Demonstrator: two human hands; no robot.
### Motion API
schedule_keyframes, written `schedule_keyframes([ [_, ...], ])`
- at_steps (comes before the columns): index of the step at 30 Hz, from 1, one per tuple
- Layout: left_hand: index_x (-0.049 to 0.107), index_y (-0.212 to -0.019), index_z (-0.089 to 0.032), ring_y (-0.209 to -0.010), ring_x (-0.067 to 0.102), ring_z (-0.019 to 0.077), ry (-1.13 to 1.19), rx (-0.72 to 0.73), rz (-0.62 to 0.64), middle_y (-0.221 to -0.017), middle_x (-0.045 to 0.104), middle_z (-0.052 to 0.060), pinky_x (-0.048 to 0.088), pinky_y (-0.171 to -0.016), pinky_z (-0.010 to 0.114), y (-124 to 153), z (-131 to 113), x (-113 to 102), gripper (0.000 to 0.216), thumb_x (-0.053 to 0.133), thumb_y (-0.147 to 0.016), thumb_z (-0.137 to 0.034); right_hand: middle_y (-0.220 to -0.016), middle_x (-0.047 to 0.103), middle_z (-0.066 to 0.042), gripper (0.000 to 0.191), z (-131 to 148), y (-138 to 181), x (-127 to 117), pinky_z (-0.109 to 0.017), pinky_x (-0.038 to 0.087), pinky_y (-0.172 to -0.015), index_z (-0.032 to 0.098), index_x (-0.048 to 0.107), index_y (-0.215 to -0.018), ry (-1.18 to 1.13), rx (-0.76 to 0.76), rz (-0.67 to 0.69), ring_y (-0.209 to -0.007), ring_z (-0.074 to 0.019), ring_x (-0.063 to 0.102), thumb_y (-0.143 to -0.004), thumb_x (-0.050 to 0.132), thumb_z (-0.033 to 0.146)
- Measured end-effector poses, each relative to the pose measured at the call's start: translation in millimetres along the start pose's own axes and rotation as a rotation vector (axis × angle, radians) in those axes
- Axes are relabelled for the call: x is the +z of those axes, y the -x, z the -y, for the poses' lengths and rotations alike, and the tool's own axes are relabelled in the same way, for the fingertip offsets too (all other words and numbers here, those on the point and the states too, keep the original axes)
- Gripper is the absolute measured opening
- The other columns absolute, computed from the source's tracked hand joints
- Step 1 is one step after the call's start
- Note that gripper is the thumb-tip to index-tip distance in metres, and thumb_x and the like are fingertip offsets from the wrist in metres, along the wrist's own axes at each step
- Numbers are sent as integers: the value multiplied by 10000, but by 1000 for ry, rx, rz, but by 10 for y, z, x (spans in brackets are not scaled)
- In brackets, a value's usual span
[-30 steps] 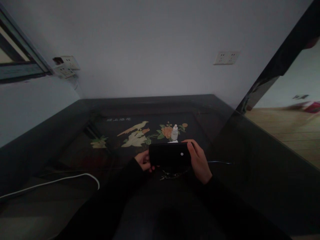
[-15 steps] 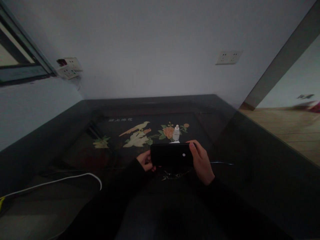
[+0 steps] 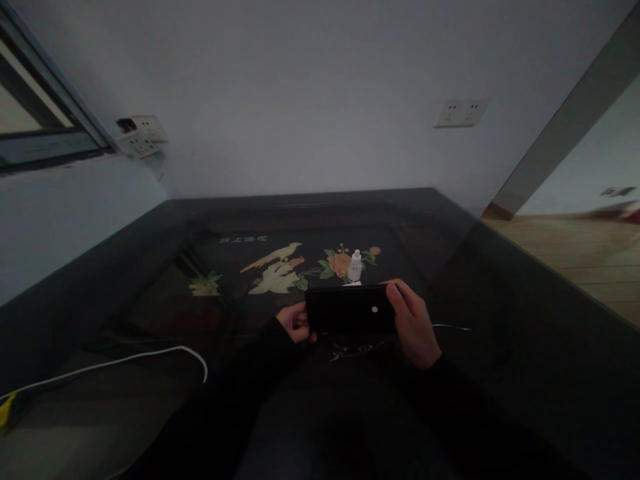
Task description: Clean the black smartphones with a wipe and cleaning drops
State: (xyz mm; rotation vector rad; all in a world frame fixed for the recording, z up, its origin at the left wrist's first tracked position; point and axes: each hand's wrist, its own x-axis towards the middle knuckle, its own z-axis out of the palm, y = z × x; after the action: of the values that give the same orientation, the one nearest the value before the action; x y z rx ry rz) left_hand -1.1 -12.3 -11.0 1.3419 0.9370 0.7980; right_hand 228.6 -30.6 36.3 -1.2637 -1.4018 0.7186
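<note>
A black phone (image 3: 350, 310) is held sideways over the dark table, with a small pale round fingerprint mark lit near its right end. My left hand (image 3: 296, 323) is closed on the left end, its fingers partly behind it. At the other end my right hand (image 3: 416, 323) grips the phone, thumb along the upper right corner. Just beyond the phone stands a small white dropper bottle (image 3: 355, 266), upright. A white piece (image 3: 353, 283) shows between the bottle and the phone, mostly hidden. Thin silvery lines (image 3: 350, 351) lie below; whether inlay or a chain, I cannot tell.
The glossy dark table (image 3: 150, 267) bears a bird-and-flower picture. A white cable (image 3: 125, 357) curves across the left, near a yellow item (image 3: 6, 410). A thin pale line (image 3: 453, 327) runs right of my right hand. Sockets (image 3: 463, 113) are on the wall behind.
Both hands and the phone have shifted slightly right in view, a little more than the surroundings, which also moved right. The grip is the same.
</note>
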Motion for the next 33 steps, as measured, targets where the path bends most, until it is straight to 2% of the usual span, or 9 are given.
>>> schedule_keyframes([
  [10, 451, -774, -154, -438, 537, 85, 31, 4, 11, -532, 548, -49, 367, -447, 195, -97, 147, -23, 273, 547, -518, -140, -689, 543, 4, 267, 12, 12, -24, -236, 357, -580, 185, 577, -803, -24, -2, -17, -657, -144, 485, -858, 421, 394],
  [17, 495, -864, -135, -497, 543, 65, 87, 44, 20, -556, 464, -72, 393, -533, 197, 30, 41, -15, 348, 667, -605, -290, -639, 462, 25, 270, -81, -32, -8, -221, 329, -514, 189, 532, -741, -184, 104, -37, -585, -122, 421, -829, 457, 433],
  [21, 503, -874, -131, -519, 556, 68, 107, 36, 38, -590, 527, -44, 411, -557, 201, 61, 13, -4, 422, 699, -604, -390, -624, 448, 32, 283, -202, -86, -2, -221, 331, -512, 194, 486, -682, -298, 167, -6, -579, -122, 423, -800, 497, 450],
  [25, 531, -905, -110, -524, 581, 92, 128, 8, 71, -574, 566, -19, 441, -552, 215, 65, 17, -11, 453, 698, -611, -411, -612, 428, 39, 289, -243, -107, 7, -219, 331, -514, 196, 465, -665, -339, 190, -10, -568, -116, 410, -788, 516, 452],
  [29, 542, -1029, -108, -651, 623, 136, 144, -9, 51, -731, 632, 32, 494, -608, 259, 58, 8, -85, 560, 727, -579, -385, -632, 434, 35, 281, -245, -90, 19, -216, 319, -502, 192, 485, -695, -278, 168, 9, -566, -112, 392, -804, 492, 450],
  [33, 524, -1140, -137, -769, 610, 138, 153, 5, -26, -847, 645, 41, 506, -701, 289, 33, -32, -164, 549, 675, -655, -347, -640, 438, 28, 287, -238, -70, 25, -215, 326, -510, 183, 487, -700, -153, 144, 53, -590, -115, 399, -821, 463, 442],
])
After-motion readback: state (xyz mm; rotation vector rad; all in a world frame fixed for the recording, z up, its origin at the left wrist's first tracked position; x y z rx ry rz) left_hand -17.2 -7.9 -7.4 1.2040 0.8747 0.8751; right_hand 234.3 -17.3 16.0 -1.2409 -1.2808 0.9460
